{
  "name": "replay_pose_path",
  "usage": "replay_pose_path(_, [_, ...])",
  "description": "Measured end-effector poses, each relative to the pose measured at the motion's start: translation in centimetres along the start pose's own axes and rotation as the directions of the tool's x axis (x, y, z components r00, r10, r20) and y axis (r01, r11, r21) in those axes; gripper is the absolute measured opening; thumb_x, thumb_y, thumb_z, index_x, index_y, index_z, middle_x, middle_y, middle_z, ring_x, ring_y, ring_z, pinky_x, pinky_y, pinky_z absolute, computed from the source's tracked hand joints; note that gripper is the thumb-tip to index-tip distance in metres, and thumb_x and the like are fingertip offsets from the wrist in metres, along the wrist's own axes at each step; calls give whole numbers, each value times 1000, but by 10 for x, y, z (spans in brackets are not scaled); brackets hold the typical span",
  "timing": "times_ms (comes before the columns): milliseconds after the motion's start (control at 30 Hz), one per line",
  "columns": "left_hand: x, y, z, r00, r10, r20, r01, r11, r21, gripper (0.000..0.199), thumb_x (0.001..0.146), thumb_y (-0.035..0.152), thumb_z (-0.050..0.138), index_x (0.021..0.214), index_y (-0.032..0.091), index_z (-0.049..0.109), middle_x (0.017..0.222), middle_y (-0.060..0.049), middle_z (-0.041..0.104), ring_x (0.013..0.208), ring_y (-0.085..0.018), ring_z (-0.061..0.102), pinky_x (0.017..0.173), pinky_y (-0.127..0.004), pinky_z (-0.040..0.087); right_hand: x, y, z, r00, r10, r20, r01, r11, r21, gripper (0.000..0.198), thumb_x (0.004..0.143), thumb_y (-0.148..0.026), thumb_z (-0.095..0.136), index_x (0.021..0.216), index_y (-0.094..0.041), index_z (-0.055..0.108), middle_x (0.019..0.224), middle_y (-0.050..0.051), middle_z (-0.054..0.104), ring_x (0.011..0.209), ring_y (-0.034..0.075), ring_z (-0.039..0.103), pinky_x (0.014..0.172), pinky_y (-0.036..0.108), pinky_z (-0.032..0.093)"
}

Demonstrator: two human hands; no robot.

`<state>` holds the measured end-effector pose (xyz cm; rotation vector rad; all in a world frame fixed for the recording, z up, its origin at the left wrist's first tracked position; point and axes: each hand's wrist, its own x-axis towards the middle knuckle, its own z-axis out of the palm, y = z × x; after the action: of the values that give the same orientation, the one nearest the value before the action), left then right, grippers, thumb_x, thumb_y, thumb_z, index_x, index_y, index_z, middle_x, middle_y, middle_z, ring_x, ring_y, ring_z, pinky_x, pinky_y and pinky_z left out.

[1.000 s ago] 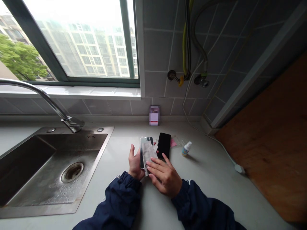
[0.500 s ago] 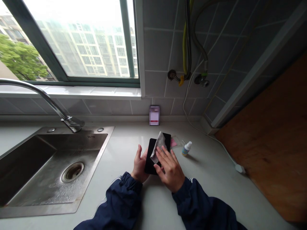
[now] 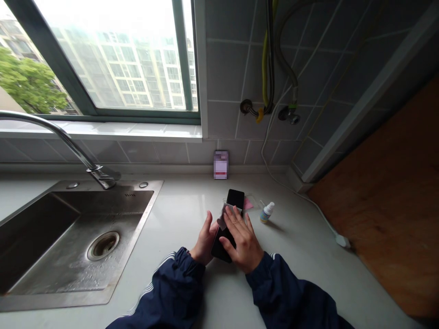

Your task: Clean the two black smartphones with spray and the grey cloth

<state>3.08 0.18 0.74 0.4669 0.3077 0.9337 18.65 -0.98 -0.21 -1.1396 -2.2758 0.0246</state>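
My left hand (image 3: 204, 244) holds a black smartphone (image 3: 222, 250) by its left side, thumb pointing up and fingers hidden beneath it. Over the phone's upper part lies a light grey wiping cloth (image 3: 223, 216). The fingers of my right hand (image 3: 244, 240) press the cloth flat against the screen, with the thumb lower down on the phone. Just behind, a second dark phone (image 3: 236, 196) lies on the counter, partly covered by the cloth and my fingers. Right of it are a pink piece (image 3: 248, 204) on something clear and a small white-capped spray bottle (image 3: 266, 213).
Another phone (image 3: 221, 165) with a lit, blurred screen leans against the tiled wall. On the left is a steel sink (image 3: 113, 292) with a curved faucet (image 3: 61, 132). A white cable (image 3: 302, 194) runs over the right of the counter to a plug (image 3: 342, 241).
The held phone has shifted slightly toward me and to the right. The cloth, which stood up higher, is now flatter under my right fingers, and more of the phone behind shows.
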Motion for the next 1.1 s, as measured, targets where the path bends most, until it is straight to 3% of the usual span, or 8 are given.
replay_pose_path(167, [1, 2, -2, 985, 14, -170, -34, 993, -112, 79, 99, 66, 36, 154, 10, 43, 144, -18, 60, 138, -35, 51, 124, -45, 23, 0, -9, -3, 987, -130, 93, 124, 990, 67, 58, 102, -36, 50, 156, -16, 39, 160, 11, 40, 154, 31, 26, 124, 63, 17])
replay_pose_path(333, [2, 10, 1, 986, -1, -168, -28, 985, -170, 84, 95, 73, 34, 150, 12, 48, 134, -19, 66, 130, -37, 59, 118, -50, 34, 1, -22, -10, 967, -190, 167, 164, 974, 159, 52, 100, -39, 53, 146, -16, 52, 154, 11, 48, 151, 28, 33, 125, 60, 15])
replay_pose_path(500, [-1, 19, 1, 979, 36, -200, -61, 990, -125, 89, 93, 76, 33, 148, 8, 50, 128, -23, 68, 118, -38, 66, 106, -53, 46, 0, -27, -13, 965, -241, 102, 216, 953, 211, 41, 99, -41, 56, 133, -18, 63, 144, 8, 61, 144, 26, 46, 127, 56, 4])
replay_pose_path(667, [-4, 24, 1, 972, 67, -225, -88, 993, -84, 95, 92, 78, 31, 145, 2, 50, 129, -26, 67, 109, -36, 70, 101, -47, 51, 2, -24, -14, 959, -282, -6, 277, 937, 214, 26, 98, -31, 56, 119, -22, 71, 129, 4, 71, 133, 23, 58, 128, 50, 6])
replay_pose_path(767, [-4, 23, 1, 975, 73, -209, -95, 991, -97, 94, 92, 79, 30, 147, 4, 49, 129, -25, 66, 107, -35, 70, 101, -48, 50, 3, -21, -15, 966, -244, -82, 256, 944, 210, 21, 98, -25, 55, 109, -25, 73, 120, 1, 76, 125, 21, 65, 127, 49, 15])
replay_pose_path(900, [-3, 21, 0, 977, 124, -174, -147, 981, -125, 88, 94, 75, 33, 151, 10, 43, 130, -22, 66, 115, -36, 66, 107, -51, 44, 3, -16, -13, 984, -96, -152, 124, 974, 189, 23, 98, -21, 52, 104, -24, 75, 117, 3, 77, 118, 20, 69, 121, 48, 32])
replay_pose_path(1100, [-1, 17, -2, 983, 95, -155, -109, 990, -85, 80, 96, 70, 39, 153, 14, 42, 130, -19, 66, 119, -37, 64, 107, -49, 43, 2, -8, -4, 996, 33, -78, -27, 996, 83, 36, 99, -23, 51, 132, -20, 65, 141, 11, 63, 138, 28, 54, 116, 56, 39])
